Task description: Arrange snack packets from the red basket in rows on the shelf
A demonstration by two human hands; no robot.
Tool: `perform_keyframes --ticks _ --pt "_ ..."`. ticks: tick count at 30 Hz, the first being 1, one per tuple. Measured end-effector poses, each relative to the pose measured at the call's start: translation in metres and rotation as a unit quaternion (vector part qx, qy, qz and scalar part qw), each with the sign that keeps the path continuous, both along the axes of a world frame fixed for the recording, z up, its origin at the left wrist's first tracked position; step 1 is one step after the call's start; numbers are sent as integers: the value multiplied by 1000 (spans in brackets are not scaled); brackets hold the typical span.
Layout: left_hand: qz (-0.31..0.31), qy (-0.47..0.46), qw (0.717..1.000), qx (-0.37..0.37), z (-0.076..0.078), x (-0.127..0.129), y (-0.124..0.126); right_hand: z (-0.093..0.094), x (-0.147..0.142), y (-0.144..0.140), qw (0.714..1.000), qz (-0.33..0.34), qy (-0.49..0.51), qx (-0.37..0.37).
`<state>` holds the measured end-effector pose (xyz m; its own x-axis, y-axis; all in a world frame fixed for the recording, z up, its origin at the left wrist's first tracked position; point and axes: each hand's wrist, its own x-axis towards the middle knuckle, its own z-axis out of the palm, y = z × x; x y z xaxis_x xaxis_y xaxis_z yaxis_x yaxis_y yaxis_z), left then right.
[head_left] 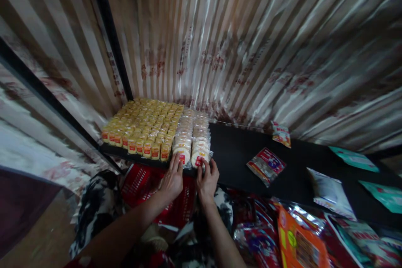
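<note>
My left hand reaches up to a row of clear-wrapped round white crackers, its stretched fingers touching the front packet. Beside it, my right hand has its fingers apart and slightly bent. Its fingertips rest on the front packet of a second row of white crackers, over a red label. Both rows run back from the shelf's front edge. Left of them stand many close rows of small yellow wrapped snacks with red labels. Neither hand visibly grips a packet.
On the black shelf to the right lie a red snack bag, a small packet, a white bag and teal pouches. An orange bag and others sit lower right. A dark metal post rises at the left.
</note>
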<state>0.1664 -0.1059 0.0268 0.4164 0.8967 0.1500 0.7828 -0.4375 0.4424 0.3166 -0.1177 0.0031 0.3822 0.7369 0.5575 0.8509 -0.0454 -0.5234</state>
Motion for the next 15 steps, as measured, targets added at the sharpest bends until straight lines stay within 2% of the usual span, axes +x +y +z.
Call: perform_keyframes --ticks 4,9,15 --pt "-2 -11 999 41 -10 2 -2 1 -1 -1 999 18 10 -30" --pt "-13 -28 997 77 -9 10 -9 3 -4 -1 999 -10 11 -49" --pt "15 -25 993 114 -17 19 -5 3 -5 -1 998 -18 -8 -61"
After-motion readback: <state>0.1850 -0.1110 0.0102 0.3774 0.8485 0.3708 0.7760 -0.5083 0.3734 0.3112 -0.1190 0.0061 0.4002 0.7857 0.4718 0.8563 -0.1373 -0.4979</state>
